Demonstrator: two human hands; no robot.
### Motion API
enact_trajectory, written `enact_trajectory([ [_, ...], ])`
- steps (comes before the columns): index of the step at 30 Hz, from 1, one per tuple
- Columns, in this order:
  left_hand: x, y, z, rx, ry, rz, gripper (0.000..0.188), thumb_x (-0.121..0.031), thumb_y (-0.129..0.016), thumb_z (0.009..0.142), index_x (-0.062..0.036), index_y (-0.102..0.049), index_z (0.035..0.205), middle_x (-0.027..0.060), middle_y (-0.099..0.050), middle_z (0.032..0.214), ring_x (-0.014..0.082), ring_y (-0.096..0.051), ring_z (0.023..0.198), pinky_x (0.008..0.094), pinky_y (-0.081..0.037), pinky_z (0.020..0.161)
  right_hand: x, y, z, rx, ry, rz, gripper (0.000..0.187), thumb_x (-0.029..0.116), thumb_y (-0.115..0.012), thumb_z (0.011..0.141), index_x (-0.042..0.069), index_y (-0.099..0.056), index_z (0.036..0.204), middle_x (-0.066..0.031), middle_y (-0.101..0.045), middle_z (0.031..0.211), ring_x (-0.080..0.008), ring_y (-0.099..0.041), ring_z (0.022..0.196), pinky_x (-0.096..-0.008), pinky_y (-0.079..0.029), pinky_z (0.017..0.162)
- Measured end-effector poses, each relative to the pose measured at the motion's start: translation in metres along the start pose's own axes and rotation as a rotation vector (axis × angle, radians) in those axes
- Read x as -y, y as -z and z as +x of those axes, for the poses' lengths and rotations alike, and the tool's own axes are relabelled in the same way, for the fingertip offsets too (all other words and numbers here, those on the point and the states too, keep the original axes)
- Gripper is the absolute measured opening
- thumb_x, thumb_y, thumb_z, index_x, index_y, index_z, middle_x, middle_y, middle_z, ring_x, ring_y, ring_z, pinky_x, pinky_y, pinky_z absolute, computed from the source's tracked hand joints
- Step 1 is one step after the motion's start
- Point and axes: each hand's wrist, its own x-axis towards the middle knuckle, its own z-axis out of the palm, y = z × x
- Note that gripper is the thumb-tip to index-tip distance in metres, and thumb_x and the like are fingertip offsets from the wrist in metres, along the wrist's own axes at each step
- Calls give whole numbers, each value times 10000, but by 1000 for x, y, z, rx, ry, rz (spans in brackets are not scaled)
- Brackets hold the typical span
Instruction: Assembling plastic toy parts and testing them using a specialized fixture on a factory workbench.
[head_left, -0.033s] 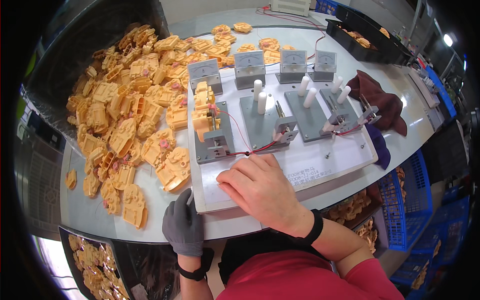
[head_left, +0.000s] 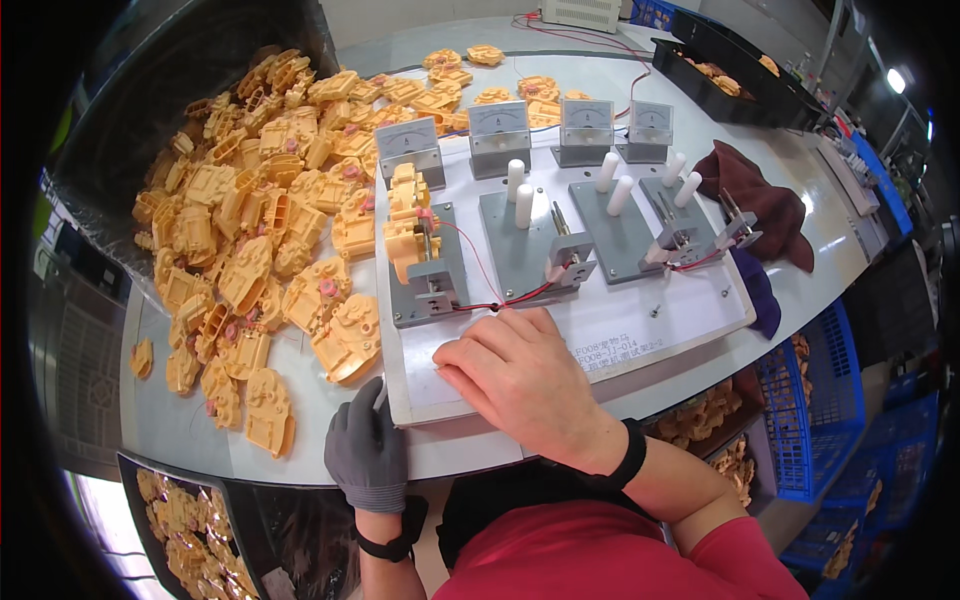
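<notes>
We have our bare right hand [head_left: 530, 385] palm down on the white fixture board [head_left: 425, 372], fingers loosely bent and nothing visible in them, though we cannot tell what the palm covers; our gloved left hand [head_left: 367, 440] is at the board's near left corner, and we cannot tell whether it grips the edge. The yellow plastic housing [head_left: 405, 228] sits on the leftmost grey test fixture [head_left: 455, 275], below the leftmost analog meter [head_left: 410, 155]; a thin pink lead [head_left: 472, 248] arcs down from it to the red wire [head_left: 528, 296] just beyond our right fingertips. If those fingers slid forward, they could snag the wiring and loosen a contact; if the left hand jolted the corner, the board could knock the nearby loose housings [head_left: 347, 340].
</notes>
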Motion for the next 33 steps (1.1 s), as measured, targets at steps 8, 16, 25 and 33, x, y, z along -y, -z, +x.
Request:
enact_trajectory([
  [8,1,-1,0,-8,-7,1,262,-95,-614,844,-85,-660,1103,131,-605,802,327,-586,735,419,-450,646,1,1,0,9,-13,-14,138,134,-729,797,134,-655,914,14,-565,839,-181,-566,799,-323,-401,776],
  [16,0,0,-1,1,18,-15,273,-86,-612,845,-83,-657,1115,131,-604,799,328,-584,731,417,-451,650,2,1,-1,9,-20,-28,134,136,-727,798,131,-655,911,14,-557,834,-180,-564,808,-324,-404,780],
  [25,7,-4,-3,-26,15,-106,298,-116,-598,847,-84,-643,1140,118,-603,812,314,-575,735,407,-456,671,2,-4,-2,-28,-31,4,127,161,-722,791,131,-638,882,0,-537,842,-193,-548,846,-326,-405,790],
  [33,6,-5,-5,16,9,-160,350,-144,-576,860,-41,-612,1193,159,-651,1033,335,-616,939,393,-479,820,2,2,-5,-51,-22,-6,101,165,-655,825,108,-603,890,-17,-521,856,-190,-546,889,-327,-404,829],
])
